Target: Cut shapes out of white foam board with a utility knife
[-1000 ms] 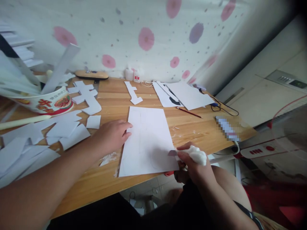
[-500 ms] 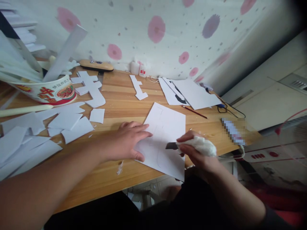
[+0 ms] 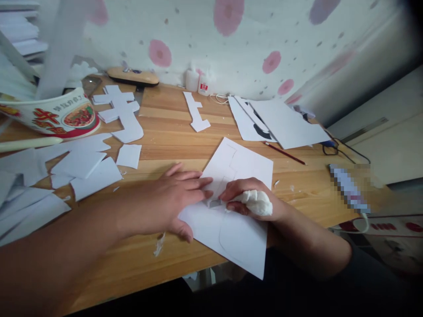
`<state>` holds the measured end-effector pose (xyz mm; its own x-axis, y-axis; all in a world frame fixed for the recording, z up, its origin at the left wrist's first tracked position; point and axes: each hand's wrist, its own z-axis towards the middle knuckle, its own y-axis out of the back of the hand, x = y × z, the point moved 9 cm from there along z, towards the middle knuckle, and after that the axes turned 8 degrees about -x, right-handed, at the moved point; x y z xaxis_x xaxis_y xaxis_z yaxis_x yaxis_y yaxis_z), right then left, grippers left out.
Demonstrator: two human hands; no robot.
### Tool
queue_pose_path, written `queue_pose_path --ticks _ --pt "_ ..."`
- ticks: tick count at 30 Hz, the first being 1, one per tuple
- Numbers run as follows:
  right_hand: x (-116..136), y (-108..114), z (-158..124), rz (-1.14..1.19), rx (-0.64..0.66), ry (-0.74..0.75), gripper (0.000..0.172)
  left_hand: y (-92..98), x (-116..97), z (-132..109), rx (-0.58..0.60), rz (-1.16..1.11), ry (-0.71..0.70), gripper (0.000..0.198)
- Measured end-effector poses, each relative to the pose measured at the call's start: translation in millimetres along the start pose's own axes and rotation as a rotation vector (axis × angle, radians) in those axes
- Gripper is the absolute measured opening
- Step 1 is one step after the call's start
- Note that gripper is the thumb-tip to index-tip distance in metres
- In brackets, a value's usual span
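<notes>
A white sheet [image 3: 243,169] with pencil outlines lies tilted on the wooden table [image 3: 165,145], one corner hanging over the front edge. My left hand [image 3: 175,198] lies flat on the sheet's left side, fingers stretched out. My right hand [image 3: 246,198] is closed round a small blade [image 3: 214,203] whose handle is wrapped in white tissue [image 3: 257,201]. The blade tip rests on the sheet, right beside my left fingertips.
Cut white paper shapes [image 3: 82,163] are scattered at the left, next to an instant-noodle bowl [image 3: 53,116]. Two glue bottles [image 3: 198,81] and a tan case [image 3: 134,75] stand by the wall. More sheets [image 3: 280,125], a red pencil [image 3: 284,152] and a cable [image 3: 343,147] lie at the right.
The sheet has turned and slid toward the right. My left hand moved onto it and flattened. My right hand brought the blade from the sheet's edge down onto its middle.
</notes>
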<state>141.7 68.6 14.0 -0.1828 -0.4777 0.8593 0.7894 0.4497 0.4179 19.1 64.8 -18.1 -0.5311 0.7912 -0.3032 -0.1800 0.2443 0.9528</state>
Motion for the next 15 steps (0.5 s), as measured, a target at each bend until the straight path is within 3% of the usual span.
queue_pose_path --ticks 7,15 --pt "2.9 -2.8 3.1 0.005 0.006 0.035 0.007 2.5 -1.1 -2.0 -0.056 -0.021 -0.06 0.086" --pt "3.9 -3.7 1.7 -0.008 -0.004 0.064 0.007 4.7 -2.6 -0.8 -0.022 -0.009 -0.047 0.081"
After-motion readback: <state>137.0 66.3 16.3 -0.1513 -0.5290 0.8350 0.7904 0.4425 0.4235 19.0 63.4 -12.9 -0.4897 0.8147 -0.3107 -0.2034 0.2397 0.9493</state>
